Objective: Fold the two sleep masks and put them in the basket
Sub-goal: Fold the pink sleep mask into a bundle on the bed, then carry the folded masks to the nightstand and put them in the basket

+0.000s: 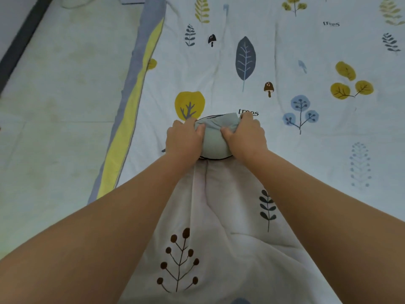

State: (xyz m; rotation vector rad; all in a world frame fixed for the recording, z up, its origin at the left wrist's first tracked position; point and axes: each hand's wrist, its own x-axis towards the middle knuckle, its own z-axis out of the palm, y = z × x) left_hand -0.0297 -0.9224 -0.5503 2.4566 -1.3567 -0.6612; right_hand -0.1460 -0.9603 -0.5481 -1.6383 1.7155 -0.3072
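A pale grey-green sleep mask [213, 137] lies bunched on the leaf-print quilt [285, 150], with a dark edge or strap showing at its top and bottom. My left hand [184, 139] grips its left side, thumb pressed on top. My right hand [245, 134] grips its right side the same way. Both hands pinch the fabric toward the middle. I cannot tell whether a second mask lies under it. No basket is in view.
The quilt has a grey and yellow border [129, 110] running diagonally on the left. Beyond it lies a pale mattress surface [54, 106] with a dark edge [22, 40] at the far left.
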